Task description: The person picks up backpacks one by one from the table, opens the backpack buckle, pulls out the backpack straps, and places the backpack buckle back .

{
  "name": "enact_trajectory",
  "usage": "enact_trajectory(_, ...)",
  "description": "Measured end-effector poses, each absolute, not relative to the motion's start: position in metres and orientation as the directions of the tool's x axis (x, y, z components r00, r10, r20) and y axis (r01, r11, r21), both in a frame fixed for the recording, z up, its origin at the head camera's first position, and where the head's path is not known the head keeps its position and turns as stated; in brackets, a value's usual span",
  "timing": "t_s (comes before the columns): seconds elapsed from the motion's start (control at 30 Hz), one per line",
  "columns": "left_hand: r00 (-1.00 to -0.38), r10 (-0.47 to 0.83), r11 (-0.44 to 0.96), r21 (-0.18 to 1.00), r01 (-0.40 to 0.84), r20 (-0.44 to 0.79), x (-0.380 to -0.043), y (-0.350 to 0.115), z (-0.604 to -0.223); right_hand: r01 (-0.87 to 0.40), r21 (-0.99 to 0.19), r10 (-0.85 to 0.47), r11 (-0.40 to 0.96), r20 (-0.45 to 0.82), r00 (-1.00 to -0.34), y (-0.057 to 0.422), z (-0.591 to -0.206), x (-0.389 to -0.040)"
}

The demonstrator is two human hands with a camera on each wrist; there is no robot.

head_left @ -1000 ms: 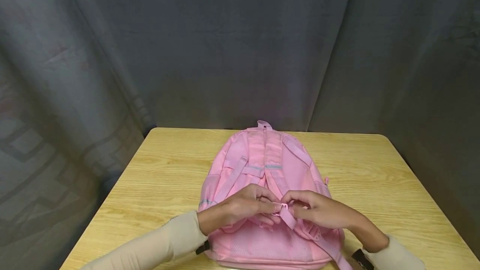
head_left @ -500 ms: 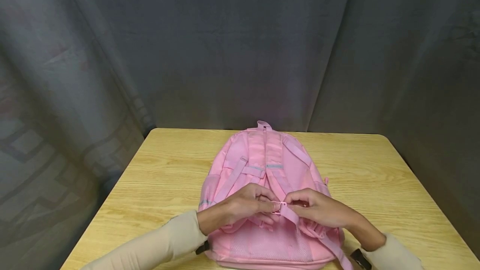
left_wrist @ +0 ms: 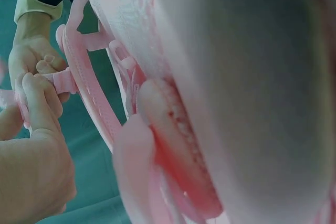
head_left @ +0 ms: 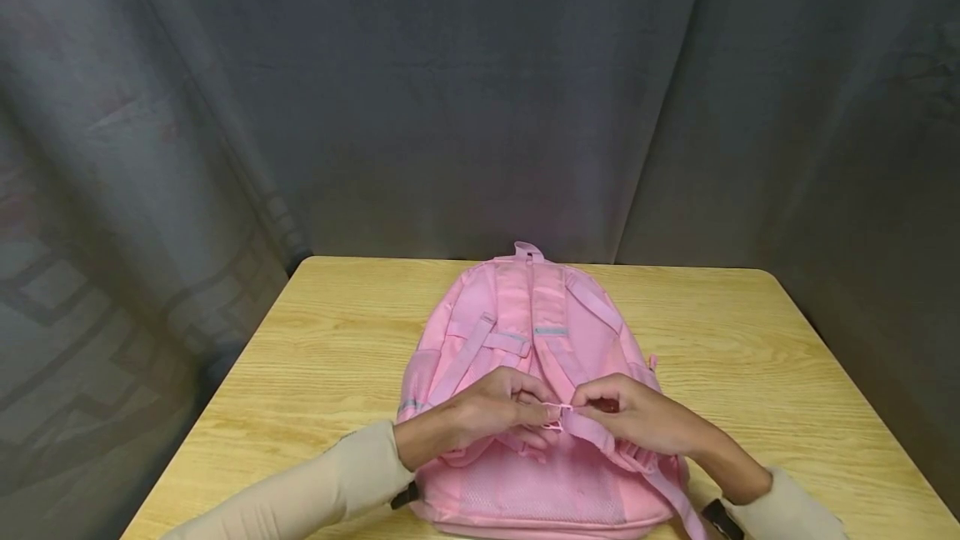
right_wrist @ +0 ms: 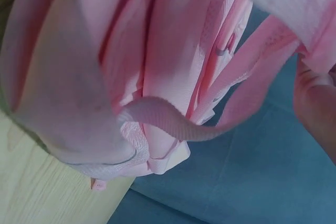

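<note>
A pink backpack (head_left: 543, 494) lies on the table, its strap side facing up. Over its lower half, my left hand (head_left: 495, 408) pinches a pink plastic buckle (head_left: 555, 417) between thumb and fingers. Close on the right, my right hand (head_left: 645, 417) pinches the pink webbing (head_left: 588, 429) that passes through the buckle. The left wrist view has both hands almost touching, the left hand (left_wrist: 39, 156) below and the right hand (left_wrist: 39, 59) above. In the right wrist view a loop of webbing (right_wrist: 199, 131) hangs beside the bag. Fingers partly cover the buckle.
The wooden table (head_left: 345, 323) extends on both sides of the bag. Grey curtains (head_left: 450, 107) hang behind it and at the sides. A loose strap end (head_left: 678, 507) trails toward the front edge, and the top handle (head_left: 528, 250) points to the back.
My right hand has shifted slightly right and up, and the webbing by the buckle, earlier hanging down as a short end, now curves out to the right. My left hand has stayed put.
</note>
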State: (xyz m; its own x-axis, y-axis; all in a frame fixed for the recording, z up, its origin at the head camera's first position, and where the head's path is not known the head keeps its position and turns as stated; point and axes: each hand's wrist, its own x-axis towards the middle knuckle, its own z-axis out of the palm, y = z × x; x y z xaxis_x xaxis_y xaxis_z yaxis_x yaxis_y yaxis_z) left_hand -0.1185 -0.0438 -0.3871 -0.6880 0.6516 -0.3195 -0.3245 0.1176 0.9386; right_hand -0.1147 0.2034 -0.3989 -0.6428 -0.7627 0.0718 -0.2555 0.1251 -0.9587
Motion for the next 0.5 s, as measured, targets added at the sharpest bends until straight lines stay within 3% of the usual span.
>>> enact_trajectory(0.17,-0.697,0.644,0.113,0.94,-0.321,-0.315,-0.119,-0.0441,-0.3885,-0.222,-0.965,-0.743,0.138,0.047,-0.668,0.2025,-0.3977,-0.1127)
enact_trajectory(0.5,-0.706,0.633,0.132,0.943,-0.305,-0.317,-0.1197,-0.0435,-0.3881,-0.333,-0.936,-0.711,0.118,0.155,-0.686,0.2013,-0.3986,-0.1145)
